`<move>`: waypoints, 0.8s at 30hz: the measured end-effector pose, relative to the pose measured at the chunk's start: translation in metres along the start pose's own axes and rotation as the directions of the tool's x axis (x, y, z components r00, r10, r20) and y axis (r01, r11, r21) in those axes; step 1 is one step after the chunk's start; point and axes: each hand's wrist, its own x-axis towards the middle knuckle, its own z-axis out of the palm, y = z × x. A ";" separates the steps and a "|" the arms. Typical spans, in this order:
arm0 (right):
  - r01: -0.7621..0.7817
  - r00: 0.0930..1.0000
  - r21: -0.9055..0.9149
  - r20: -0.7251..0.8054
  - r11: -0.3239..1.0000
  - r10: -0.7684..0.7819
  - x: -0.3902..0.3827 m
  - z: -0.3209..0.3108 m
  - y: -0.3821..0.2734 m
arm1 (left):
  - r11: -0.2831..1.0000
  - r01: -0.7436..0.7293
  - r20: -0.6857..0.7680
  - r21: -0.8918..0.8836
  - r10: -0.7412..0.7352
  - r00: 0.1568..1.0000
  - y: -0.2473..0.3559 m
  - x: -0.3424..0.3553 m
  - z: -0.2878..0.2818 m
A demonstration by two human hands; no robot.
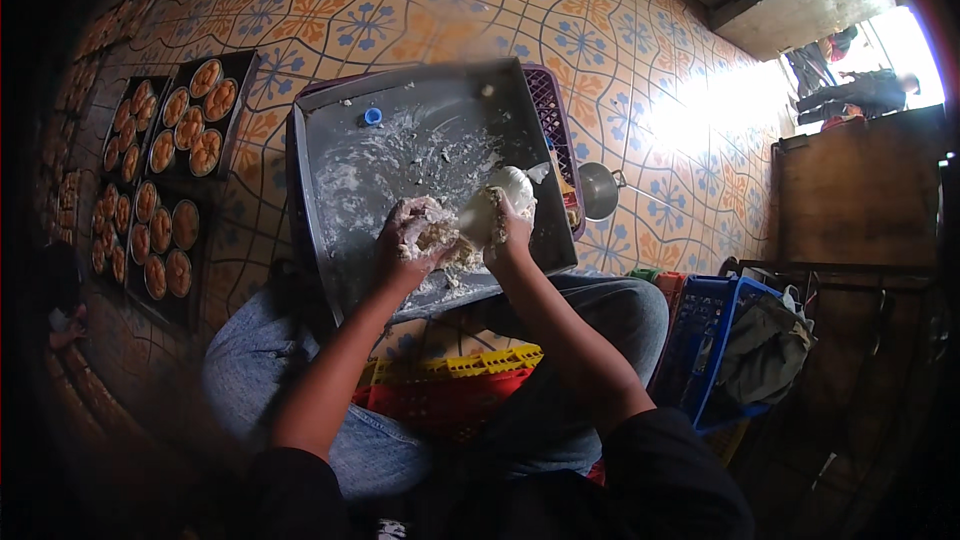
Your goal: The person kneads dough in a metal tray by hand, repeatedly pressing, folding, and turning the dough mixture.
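Crumbly pale dough (438, 234) clings to my left hand (408, 228), whose fingers curl round a clump of it. My right hand (512, 232), also smeared with dough, grips a smooth white bag-like bundle (511, 183) with a twisted end pointing right. What is inside the bundle cannot be seen. The two hands are close together over the front right part of a large grey metal tray (440, 95). White flour streaks and crumbs cover much of the tray's bottom. Toward its far left lies a small blue cap (373, 116).
A purple crate (548, 105) is under the tray, beside a metal pot (600, 190). Dark trays at left hold round tins with orange-topped food (190, 128). At right are a blue crate (700, 340) with dark cloth (765, 350) and a wooden cabinet (850, 190).
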 end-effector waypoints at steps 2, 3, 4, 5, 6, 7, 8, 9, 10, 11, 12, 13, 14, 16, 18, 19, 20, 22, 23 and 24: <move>-0.041 0.999 -0.009 0.006 0.999 0.041 -0.014 0.007 -0.003 | 0.999 0.030 -0.029 0.020 -0.029 0.999 0.000 -0.003 -0.002; -0.079 0.997 -0.020 0.010 0.997 0.080 -0.020 0.011 -0.006 | 0.998 0.060 -0.057 0.036 -0.058 0.997 -0.001 -0.004 -0.002; -0.077 0.997 -0.019 0.011 0.997 0.078 -0.022 0.011 -0.008 | 0.998 0.058 -0.058 0.035 -0.055 0.997 -0.002 -0.003 -0.002; -0.109 0.994 -0.010 0.023 0.994 0.110 -0.024 0.011 -0.011 | 0.999 0.007 -0.038 0.043 -0.006 0.999 -0.004 -0.003 -0.002; -0.142 0.989 -0.001 0.035 0.990 0.142 -0.026 0.012 -0.012 | 0.998 -0.042 -0.018 0.050 0.043 0.999 -0.005 -0.003 -0.002; -0.143 0.989 0.000 0.036 0.990 0.143 -0.028 0.013 -0.012 | 0.998 -0.042 -0.019 0.051 0.043 0.999 -0.006 -0.004 -0.001; -0.158 0.987 -0.013 0.013 0.987 0.158 -0.030 0.013 -0.012 | 1.000 0.007 -0.013 -0.029 -0.008 1.000 -0.007 -0.006 0.001; -0.174 0.985 -0.026 -0.009 0.984 0.174 -0.032 0.014 -0.011 | 0.992 0.058 -0.005 -0.109 -0.059 0.998 -0.009 -0.009 0.002; -0.171 0.985 -0.025 -0.011 0.985 0.171 -0.029 0.011 -0.008 | 0.992 0.056 -0.003 -0.112 -0.056 0.998 -0.008 -0.010 0.005; -0.170 0.985 -0.010 -0.034 0.985 0.170 -0.024 0.007 -0.004 | 0.998 0.006 -0.005 -0.067 -0.006 1.000 -0.007 -0.011 0.007; -0.169 0.984 0.005 -0.056 0.986 0.169 -0.020 0.004 0.000 | 0.999 -0.044 -0.005 -0.022 0.044 0.999 -0.006 -0.011 0.009; -0.167 0.984 0.006 -0.058 0.986 0.167 -0.013 -0.002 0.005 | 0.999 -0.046 -0.003 -0.023 0.046 0.999 -0.009 -0.011 0.010; -0.168 0.985 0.046 -0.035 0.985 0.170 -0.008 -0.006 0.009 | 0.994 -0.107 0.017 -0.001 0.107 0.994 -0.011 -0.010 0.011; -0.167 0.986 0.085 -0.014 0.982 0.169 -0.002 -0.014 0.013 | 0.985 -0.170 0.039 0.018 0.169 0.985 -0.009 -0.006 0.010; -0.164 0.986 0.102 0.037 0.981 0.162 0.001 -0.020 0.012 | 0.960 -0.265 0.132 0.085 0.253 0.958 0.001 -0.001 0.004; -0.170 0.985 0.100 0.042 0.980 0.167 -0.004 -0.015 0.010 | 0.961 -0.261 0.129 0.091 0.249 0.960 0.001 -0.003 0.000; -0.191 0.981 0.068 0.029 0.979 0.190 -0.010 -0.011 0.008 | 0.958 -0.264 0.102 0.108 0.253 0.962 0.000 -0.006 -0.002; -0.214 0.977 0.036 0.017 0.976 0.213 -0.016 -0.006 0.004 | 0.956 -0.266 0.076 0.126 0.258 0.963 0.001 -0.009 -0.006; -0.239 0.970 0.024 0.051 0.971 0.237 -0.017 -0.006 0.002 | 0.986 -0.162 0.017 0.029 0.161 0.987 0.003 -0.009 -0.006; -0.265 0.961 0.011 0.087 0.964 0.263 -0.018 -0.005 0.002 | 0.996 -0.058 -0.033 -0.073 0.056 0.998 0.004 -0.011 -0.007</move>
